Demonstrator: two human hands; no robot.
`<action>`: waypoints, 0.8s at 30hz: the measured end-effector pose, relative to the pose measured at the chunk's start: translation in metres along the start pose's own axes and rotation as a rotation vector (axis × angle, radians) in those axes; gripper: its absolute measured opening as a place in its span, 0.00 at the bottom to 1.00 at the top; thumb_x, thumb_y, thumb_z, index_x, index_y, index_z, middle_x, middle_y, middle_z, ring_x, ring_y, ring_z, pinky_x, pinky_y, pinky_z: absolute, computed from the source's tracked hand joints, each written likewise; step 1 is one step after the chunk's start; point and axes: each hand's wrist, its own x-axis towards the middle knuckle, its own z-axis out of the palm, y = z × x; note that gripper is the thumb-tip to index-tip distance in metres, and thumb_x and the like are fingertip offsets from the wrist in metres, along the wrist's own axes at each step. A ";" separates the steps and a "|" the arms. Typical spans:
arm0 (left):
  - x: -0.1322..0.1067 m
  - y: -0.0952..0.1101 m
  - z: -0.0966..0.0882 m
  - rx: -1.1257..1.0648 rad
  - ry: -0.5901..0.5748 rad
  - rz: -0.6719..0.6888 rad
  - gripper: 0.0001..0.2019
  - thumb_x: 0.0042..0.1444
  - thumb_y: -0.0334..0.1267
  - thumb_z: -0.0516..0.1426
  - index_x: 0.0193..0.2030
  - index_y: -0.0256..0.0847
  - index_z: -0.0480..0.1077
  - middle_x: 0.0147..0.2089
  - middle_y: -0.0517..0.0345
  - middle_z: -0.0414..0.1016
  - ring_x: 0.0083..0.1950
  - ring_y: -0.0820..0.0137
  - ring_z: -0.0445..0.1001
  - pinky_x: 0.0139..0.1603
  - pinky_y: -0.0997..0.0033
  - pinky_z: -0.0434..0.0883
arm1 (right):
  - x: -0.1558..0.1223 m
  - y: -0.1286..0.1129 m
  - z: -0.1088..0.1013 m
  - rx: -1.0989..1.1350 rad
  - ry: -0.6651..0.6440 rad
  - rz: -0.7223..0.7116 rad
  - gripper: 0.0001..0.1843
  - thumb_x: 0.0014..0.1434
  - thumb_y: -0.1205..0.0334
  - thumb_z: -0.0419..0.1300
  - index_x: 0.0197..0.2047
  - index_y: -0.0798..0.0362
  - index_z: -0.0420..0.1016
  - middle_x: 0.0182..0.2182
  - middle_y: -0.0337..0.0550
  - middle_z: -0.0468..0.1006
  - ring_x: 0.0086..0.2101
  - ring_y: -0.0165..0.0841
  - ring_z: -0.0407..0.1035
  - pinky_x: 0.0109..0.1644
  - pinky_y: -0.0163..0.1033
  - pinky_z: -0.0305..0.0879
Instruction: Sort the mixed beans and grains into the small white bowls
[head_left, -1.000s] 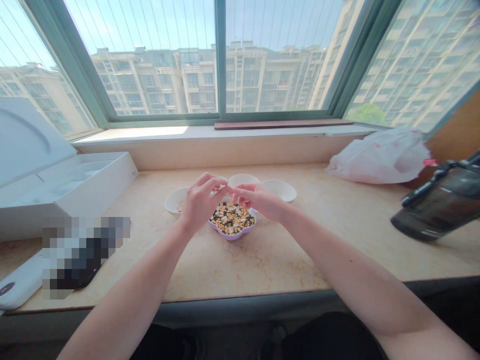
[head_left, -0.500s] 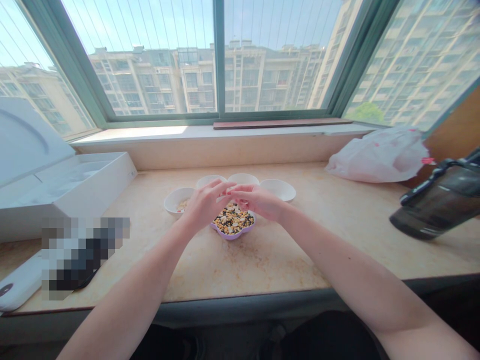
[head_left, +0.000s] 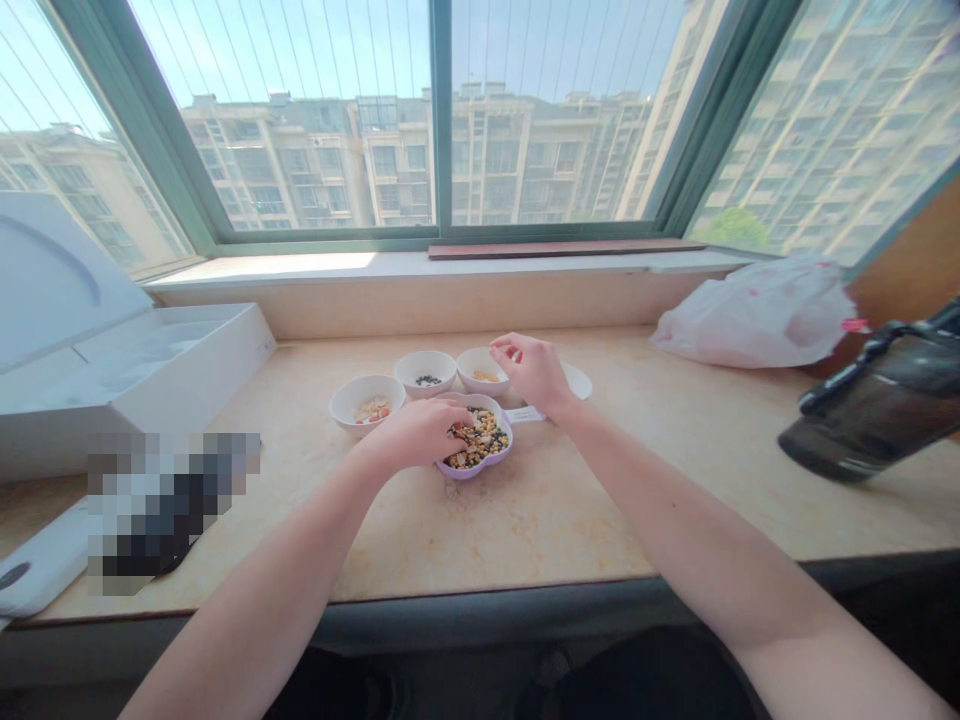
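A purple scalloped bowl point(head_left: 469, 472) holds a mix of black beans, yellow grains and pale flat pieces. My left hand point(head_left: 421, 432) reaches in over its left side, thumb and fingers apart on the mix. Behind it, my right hand point(head_left: 531, 368) hovers at the right edge of a white bowl with yellow grains point(head_left: 486, 376), fingertips pinched; whatever they hold is too small to make out. Another white bowl point(head_left: 426, 362) has black beans, and the leftmost white bowl point(head_left: 349, 395) has pale and reddish pieces. A white dish point(head_left: 579, 382) is partly hidden behind my right wrist.
A white label or handle point(head_left: 523, 414) lies right of the purple bowl. An open white box point(head_left: 191, 365) stands at left, near a pixelated dark object point(head_left: 169, 520). To the right are a plastic bag point(head_left: 754, 312) and a dark bottle point(head_left: 874, 410). The window point(head_left: 442, 235) is behind.
My hands were together above the purple bowl and have parted. The left has lowered to the mix; the right has moved right and back to the bowl of yellow grains.
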 end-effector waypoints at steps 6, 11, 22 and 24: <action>0.003 0.000 0.002 -0.029 -0.028 0.025 0.09 0.55 0.30 0.57 0.35 0.43 0.79 0.40 0.56 0.82 0.43 0.63 0.79 0.44 0.68 0.72 | 0.007 0.010 0.009 -0.110 -0.048 0.028 0.12 0.67 0.62 0.59 0.45 0.51 0.84 0.41 0.48 0.85 0.41 0.38 0.77 0.50 0.42 0.70; 0.005 0.002 0.004 -0.017 -0.030 0.016 0.09 0.55 0.28 0.57 0.31 0.42 0.78 0.37 0.57 0.82 0.41 0.63 0.79 0.43 0.67 0.72 | 0.009 0.012 0.011 -0.150 -0.064 0.046 0.14 0.67 0.61 0.59 0.50 0.52 0.83 0.44 0.49 0.85 0.44 0.41 0.77 0.53 0.43 0.69; 0.006 0.000 0.005 -0.024 0.003 0.005 0.11 0.57 0.28 0.59 0.36 0.45 0.83 0.42 0.57 0.84 0.43 0.64 0.80 0.45 0.67 0.72 | -0.001 0.015 0.008 -0.128 -0.115 0.035 0.13 0.66 0.58 0.61 0.49 0.53 0.82 0.45 0.49 0.84 0.41 0.38 0.77 0.50 0.42 0.68; 0.006 -0.001 0.005 -0.023 0.003 0.006 0.10 0.58 0.28 0.59 0.36 0.44 0.83 0.43 0.57 0.84 0.44 0.64 0.80 0.45 0.67 0.71 | -0.004 0.016 0.006 -0.107 -0.119 0.029 0.13 0.66 0.58 0.61 0.49 0.53 0.83 0.45 0.49 0.84 0.39 0.37 0.76 0.49 0.41 0.68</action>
